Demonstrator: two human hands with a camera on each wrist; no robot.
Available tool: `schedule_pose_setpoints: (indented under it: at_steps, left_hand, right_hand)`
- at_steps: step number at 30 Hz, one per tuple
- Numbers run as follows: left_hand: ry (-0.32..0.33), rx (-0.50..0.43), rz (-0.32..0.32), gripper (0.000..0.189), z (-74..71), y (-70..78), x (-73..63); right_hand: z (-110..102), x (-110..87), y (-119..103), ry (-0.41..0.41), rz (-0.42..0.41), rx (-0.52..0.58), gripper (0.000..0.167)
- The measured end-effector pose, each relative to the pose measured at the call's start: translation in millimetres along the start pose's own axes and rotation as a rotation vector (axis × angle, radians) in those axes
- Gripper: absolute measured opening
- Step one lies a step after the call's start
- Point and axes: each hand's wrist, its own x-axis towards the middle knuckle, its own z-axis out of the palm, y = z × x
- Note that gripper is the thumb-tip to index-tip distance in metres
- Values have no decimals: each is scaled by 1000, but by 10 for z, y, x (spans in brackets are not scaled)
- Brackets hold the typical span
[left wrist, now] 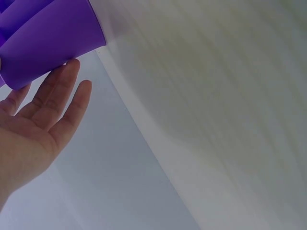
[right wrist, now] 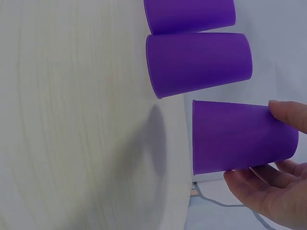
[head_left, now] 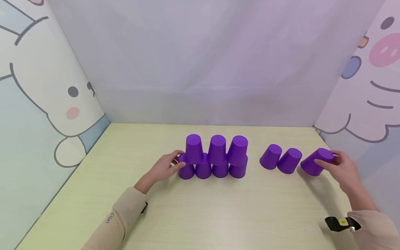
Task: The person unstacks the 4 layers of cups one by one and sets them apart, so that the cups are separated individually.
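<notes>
Purple cups stand upside down in two rows on the table, three upper cups, among them a middle one (head_left: 217, 149), above several lower ones. My left hand (head_left: 164, 167) is at the left end, its thumb in front of the leftmost lower cup (head_left: 186, 172) and its fingers behind, holding it loosely. In the left wrist view the outer fingers (left wrist: 62, 96) are spread and fairly straight. At the right, my right hand (head_left: 343, 170) grips another upside-down cup (right wrist: 240, 139) near its base, between thumb and fingers. This cup appears lifted, its shadow falling on the table.
Two more upside-down purple cups, a left one (head_left: 271, 157) and a right one (head_left: 290, 160), stand close together between the rows and my right hand. Behind the pale wooden table (head_left: 218, 211) rises a plain light backdrop (head_left: 200, 69). Cartoon-printed panels (head_left: 40, 114) flank both sides.
</notes>
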Motion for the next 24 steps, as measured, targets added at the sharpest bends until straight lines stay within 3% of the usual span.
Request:
schedule_pose_setpoints:
  at_steps: [24]
  left_hand:
    - [-4,-2,7,36,-4,-5,10]
  right_hand:
    - [183,34,102,-51,-81,-10,67]
